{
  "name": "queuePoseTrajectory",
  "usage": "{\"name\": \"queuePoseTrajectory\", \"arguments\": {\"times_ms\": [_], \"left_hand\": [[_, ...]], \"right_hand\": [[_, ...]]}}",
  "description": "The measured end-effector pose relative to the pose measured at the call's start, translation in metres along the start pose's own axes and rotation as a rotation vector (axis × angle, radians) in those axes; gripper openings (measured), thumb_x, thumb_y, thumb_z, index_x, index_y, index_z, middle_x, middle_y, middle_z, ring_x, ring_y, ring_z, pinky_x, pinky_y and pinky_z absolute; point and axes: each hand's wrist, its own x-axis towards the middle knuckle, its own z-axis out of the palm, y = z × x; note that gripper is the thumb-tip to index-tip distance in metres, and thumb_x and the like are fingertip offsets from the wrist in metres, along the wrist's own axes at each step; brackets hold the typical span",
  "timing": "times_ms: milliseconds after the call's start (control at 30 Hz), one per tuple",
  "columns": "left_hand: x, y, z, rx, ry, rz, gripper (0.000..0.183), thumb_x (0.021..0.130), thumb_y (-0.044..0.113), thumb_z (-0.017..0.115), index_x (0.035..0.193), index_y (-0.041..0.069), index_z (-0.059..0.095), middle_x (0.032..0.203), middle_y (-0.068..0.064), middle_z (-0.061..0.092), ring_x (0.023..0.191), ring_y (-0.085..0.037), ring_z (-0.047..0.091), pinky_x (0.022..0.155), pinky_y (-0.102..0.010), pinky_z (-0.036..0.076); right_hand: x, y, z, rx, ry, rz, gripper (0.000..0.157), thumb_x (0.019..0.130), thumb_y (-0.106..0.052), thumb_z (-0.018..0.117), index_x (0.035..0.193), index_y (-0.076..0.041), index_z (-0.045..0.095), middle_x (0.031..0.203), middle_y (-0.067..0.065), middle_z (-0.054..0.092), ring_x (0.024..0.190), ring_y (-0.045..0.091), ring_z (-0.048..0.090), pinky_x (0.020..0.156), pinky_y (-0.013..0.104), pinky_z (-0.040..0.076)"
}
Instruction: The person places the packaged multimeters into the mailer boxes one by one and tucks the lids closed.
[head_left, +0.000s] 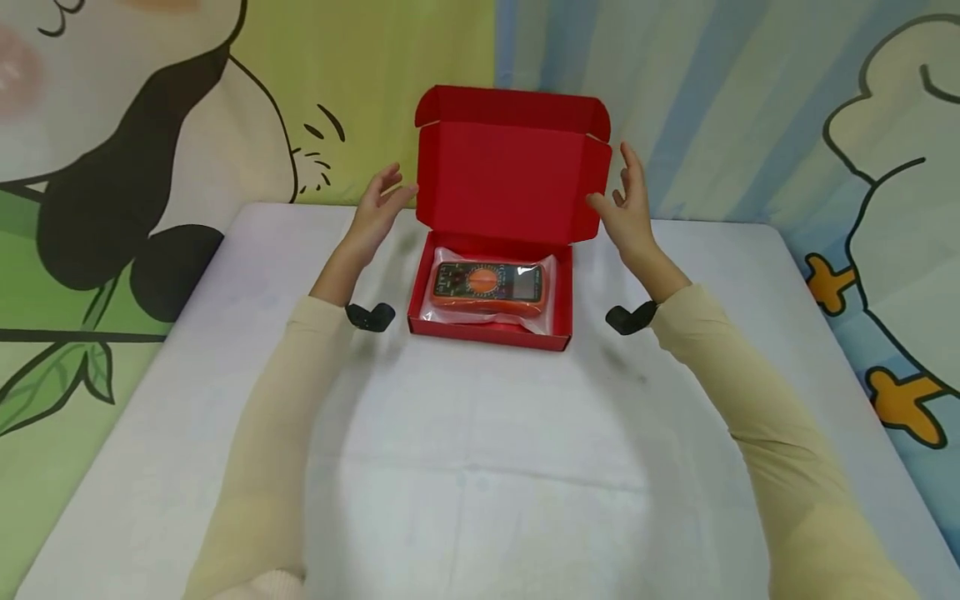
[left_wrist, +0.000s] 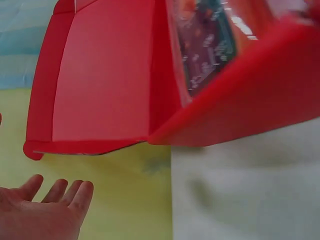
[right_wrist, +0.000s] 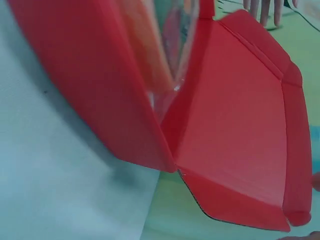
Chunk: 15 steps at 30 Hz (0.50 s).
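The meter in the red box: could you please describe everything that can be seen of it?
The meter has an orange body, apparently plastic, and a dark face with small markings too fine to read. A round orange dial sits near its middle, and a grey screen is at its right end in the head view. It lies face up, lengthwise across the open red box, inside a clear bag; nothing else is seen touching it.
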Motion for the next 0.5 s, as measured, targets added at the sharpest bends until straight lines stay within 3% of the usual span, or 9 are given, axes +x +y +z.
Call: {"name": "queuePoseTrajectory", "arguments": {"times_ms": [200,333,500], "left_hand": [[0.020,0.013,0.008,0.013,-0.047,-0.014,0.067,0.094,0.037,0.049,0.148,0.011,0.019,0.151,-0.008,0.024,0.138,-0.019,0.027,0.113,-0.037,0.028],[0.025,0.012,0.014,-0.008,-0.091,-0.047,0.067,0.094,0.038,0.046,0.148,0.012,0.017,0.148,-0.008,0.026,0.136,-0.020,0.029,0.112,-0.038,0.030],[0.027,0.013,0.021,-0.079,-0.165,0.015,0.058,0.095,0.034,0.044,0.145,0.013,0.023,0.140,-0.012,0.037,0.127,-0.025,0.038,0.107,-0.044,0.035]], "right_hand": [[0.018,0.013,0.004,0.163,0.011,0.177,0.078,0.089,-0.009,0.051,0.151,-0.024,0.005,0.157,-0.007,0.004,0.142,0.016,0.019,0.111,0.040,0.031],[0.020,0.015,0.013,0.218,-0.026,0.186,0.076,0.089,-0.007,0.052,0.150,-0.023,0.009,0.155,-0.002,0.016,0.138,0.021,0.026,0.109,0.044,0.033],[0.021,0.008,0.021,0.253,-0.061,0.154,0.069,0.088,-0.004,0.052,0.147,-0.023,0.021,0.146,0.004,0.033,0.132,0.025,0.033,0.106,0.049,0.036]]}}
